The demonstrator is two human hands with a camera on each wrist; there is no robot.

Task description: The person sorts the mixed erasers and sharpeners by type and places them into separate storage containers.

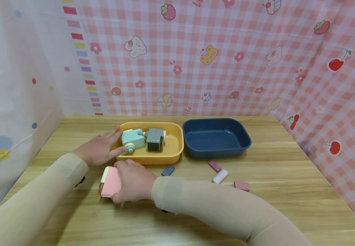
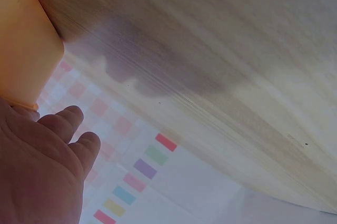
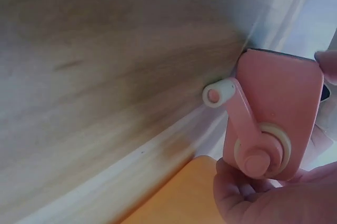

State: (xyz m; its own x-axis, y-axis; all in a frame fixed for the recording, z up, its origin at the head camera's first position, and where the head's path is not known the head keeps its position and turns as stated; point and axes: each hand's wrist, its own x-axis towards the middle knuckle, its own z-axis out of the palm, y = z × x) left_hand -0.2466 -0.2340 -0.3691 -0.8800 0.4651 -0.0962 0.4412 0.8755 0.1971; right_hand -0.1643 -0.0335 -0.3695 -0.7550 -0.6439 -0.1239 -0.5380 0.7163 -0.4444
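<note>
In the head view my right hand [image 1: 136,181] grips a pink crank pencil sharpener [image 1: 112,182] with a cream edge, just in front of the yellow bin [image 1: 153,160]. The right wrist view shows the sharpener's pink crank arm [image 3: 245,110] and its white-tipped knob. My left hand [image 1: 99,148] rests at the left rim of that bin, its fingers extended and its thumb reaching over the edge. Inside the bin lie a mint-green crank pencil sharpener [image 1: 133,139] and a grey one [image 1: 155,136].
A dark blue bin [image 1: 217,153] stands right of the yellow one. On the wooden table in front lie a dark blue eraser [image 1: 168,170], a purple eraser [image 1: 214,166], a white eraser [image 1: 220,176] and a pink eraser [image 1: 241,186]. Patterned cloth walls surround the table's back and sides.
</note>
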